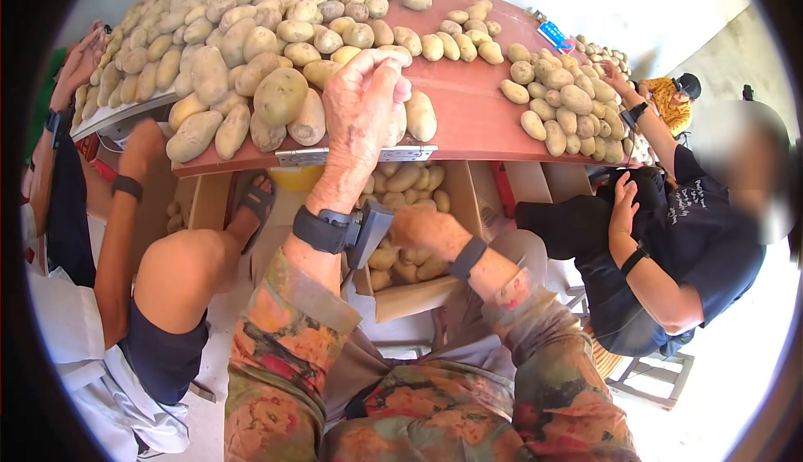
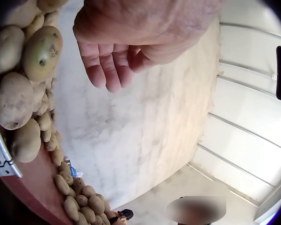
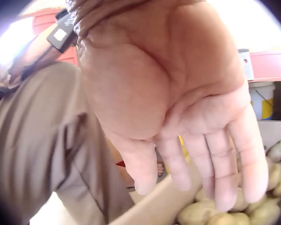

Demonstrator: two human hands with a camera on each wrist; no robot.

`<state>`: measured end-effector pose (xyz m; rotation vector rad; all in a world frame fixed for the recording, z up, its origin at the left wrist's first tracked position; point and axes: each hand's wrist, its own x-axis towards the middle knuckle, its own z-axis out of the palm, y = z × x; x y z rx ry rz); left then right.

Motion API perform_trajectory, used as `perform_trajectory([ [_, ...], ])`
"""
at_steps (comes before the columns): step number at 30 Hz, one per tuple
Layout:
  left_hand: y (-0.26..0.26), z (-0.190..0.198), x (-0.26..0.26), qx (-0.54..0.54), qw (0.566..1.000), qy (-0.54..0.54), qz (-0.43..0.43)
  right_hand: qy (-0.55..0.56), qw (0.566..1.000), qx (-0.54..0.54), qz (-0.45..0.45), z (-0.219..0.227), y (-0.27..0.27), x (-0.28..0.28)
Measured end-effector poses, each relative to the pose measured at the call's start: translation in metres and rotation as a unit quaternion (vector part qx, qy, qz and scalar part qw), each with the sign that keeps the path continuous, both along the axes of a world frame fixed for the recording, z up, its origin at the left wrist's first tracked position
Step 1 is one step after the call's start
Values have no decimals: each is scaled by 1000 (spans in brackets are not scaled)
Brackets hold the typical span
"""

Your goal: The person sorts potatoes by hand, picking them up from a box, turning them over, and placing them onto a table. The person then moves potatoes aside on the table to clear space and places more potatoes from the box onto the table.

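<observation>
We have potatoes (image 1: 251, 64) heaped along the worktop (image 1: 485, 123), with more in the cardboard box (image 1: 414, 301) below its front edge. Our left hand (image 1: 364, 110) is raised near that edge, its fingers loosely bent and gripping nothing. Our right hand (image 1: 428, 232) hangs over the box, palm bare and fingers extended, with nothing in it.

The likeliest trouble we see is a roll-off: the front potatoes lie right by the edge and no rim shows there, so a nudge from our left hand or sleeve could send 1 over. The large greenish potato (image 2: 42, 54) seems the riskiest, as it sits high against its neighbours; pulling out a lower potato could loosen it and start a small slide. It also shows dark marks, and we could miss such flaws if we sort by feel.

The device (image 1: 366, 232) on our left wrist could catch on the metal hinge (image 1: 305, 158) if we draw that arm back low. A potato let go too high over the box could bruise those inside, or hit our right hand.
</observation>
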<state>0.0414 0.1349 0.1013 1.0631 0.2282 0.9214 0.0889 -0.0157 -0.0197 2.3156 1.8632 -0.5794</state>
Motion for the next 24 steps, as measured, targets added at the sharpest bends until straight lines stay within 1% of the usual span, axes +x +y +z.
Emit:
perform_trajectory([
  [3,2,0,-2,59,996,-33,49,-55,995,-73,-32,-9,13,37],
  [6,2,10,-14,41,994,-42,87,-80,992,-14,-94,-62,11,76],
  [7,1,12,-16,53,992,-2,114,-80,991,-18,-108,-67,12,80],
  [9,-1,-1,-9,99,994,1,51,-83,988,-21,-129,-75,17,86],
  [10,-1,-7,-6,126,992,2,24,-89,989,23,-118,-86,18,92],
  [12,-20,4,-10,249,965,71,33,-97,985,110,-91,-113,22,106],
  [14,-26,-8,-2,370,921,108,45,-102,983,130,-84,-121,36,113],
  [17,-36,-5,-3,377,917,129,26,-98,984,123,-87,-123,63,122],
  [20,-38,-7,2,377,918,114,43,-100,985,113,-87,-119,93,129],
  [21,-39,-9,4,359,925,119,27,-99,985,113,-87,-117,100,131],
  [24,-41,-11,7,368,922,116,33,-97,985,113,-81,-112,111,133],
])
